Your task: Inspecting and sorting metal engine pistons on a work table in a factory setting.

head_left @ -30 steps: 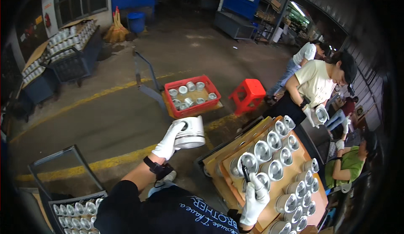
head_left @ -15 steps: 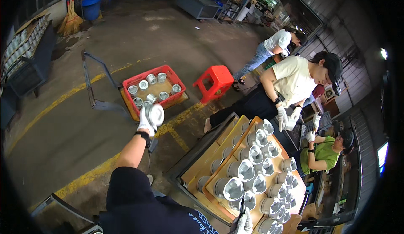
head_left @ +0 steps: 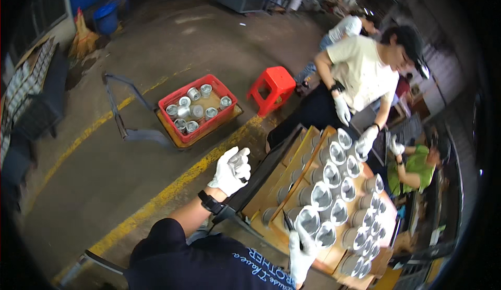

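My left hand, in a white glove, hovers over the floor between the red crate and the stacked boards. Its fingers are loosely bent and apart, with no metal part in them. Low in the view, my gloved right hand grips a slim black pen-like tool, tip upward. That hand is right beside a shiny round metal cup at the near corner of the board; whether it touches the cup I cannot tell. Several similar metal cups stand in rows on the board.
A red crate with several metal cups rests on a trolley. Beside it is a red stool. A co-worker in a cream shirt reaches to the board's far side; a person in green works behind.
The metal cup has left my left hand, which has swung right, away from the crate. My right hand has risen slightly beside the near cups. The co-worker's hand has moved down to the board.
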{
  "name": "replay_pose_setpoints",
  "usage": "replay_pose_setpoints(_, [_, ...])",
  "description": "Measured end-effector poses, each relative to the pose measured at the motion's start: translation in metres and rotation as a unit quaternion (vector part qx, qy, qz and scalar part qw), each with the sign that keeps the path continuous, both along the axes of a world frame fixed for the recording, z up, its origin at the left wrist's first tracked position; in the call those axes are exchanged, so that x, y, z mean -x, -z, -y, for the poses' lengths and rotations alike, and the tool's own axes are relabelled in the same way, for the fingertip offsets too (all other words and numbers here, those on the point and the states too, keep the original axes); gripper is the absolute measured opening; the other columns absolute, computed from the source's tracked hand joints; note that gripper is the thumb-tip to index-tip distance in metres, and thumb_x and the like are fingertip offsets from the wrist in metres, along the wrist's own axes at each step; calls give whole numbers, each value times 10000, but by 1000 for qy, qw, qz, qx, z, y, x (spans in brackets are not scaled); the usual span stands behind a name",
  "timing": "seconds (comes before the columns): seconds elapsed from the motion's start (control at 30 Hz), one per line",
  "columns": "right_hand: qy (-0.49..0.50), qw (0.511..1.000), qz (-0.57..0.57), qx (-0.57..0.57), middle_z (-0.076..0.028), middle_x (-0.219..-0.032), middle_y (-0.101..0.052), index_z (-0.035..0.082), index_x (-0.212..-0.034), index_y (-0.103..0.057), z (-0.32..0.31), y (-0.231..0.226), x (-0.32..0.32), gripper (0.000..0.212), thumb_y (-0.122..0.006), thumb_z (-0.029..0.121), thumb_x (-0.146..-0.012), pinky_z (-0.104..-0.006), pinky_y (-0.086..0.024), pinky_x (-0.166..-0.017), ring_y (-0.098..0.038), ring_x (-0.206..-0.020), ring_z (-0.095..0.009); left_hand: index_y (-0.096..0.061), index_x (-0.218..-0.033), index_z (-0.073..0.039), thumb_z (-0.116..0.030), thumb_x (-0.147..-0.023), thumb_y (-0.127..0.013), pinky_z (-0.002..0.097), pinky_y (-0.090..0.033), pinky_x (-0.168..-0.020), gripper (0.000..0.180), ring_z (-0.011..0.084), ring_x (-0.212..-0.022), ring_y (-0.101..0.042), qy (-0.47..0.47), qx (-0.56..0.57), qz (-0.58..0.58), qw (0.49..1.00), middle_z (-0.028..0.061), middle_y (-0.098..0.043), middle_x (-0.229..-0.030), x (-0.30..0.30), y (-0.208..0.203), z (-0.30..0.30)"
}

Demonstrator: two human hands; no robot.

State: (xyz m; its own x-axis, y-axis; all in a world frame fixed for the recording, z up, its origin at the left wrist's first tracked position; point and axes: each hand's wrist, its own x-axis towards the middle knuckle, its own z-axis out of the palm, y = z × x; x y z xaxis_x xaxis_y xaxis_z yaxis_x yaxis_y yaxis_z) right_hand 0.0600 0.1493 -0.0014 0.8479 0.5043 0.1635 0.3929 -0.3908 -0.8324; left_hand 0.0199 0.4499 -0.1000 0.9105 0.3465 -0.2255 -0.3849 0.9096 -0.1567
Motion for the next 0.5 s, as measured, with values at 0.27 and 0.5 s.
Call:
replay_pose_setpoints(0.27, [-77,959,272,24,-17,-556,-415,158,-1123,-744,-34,-29,4,362,-796,115,-768,-340,-363,-488,-427,-499,-190,-700,-1011,-60,-336,-981,-552,245,-294,-441,315,102,-484,-363,1,-76,41,996,-37,-445,-573,4,-85,53])
replay_pose_setpoints(0.5, [-81,961,263,8,-24,-565,-481,178,-1137,-741,9,-26,-1,352,-790,163,-789,-337,-394,-475,-475,-476,-199,-676,-1005,-61,-381,-1021,-481,256,-272,-417,375,99,-470,-333,8,-180,34,983,-24,-412,-540,-6,-113,114])
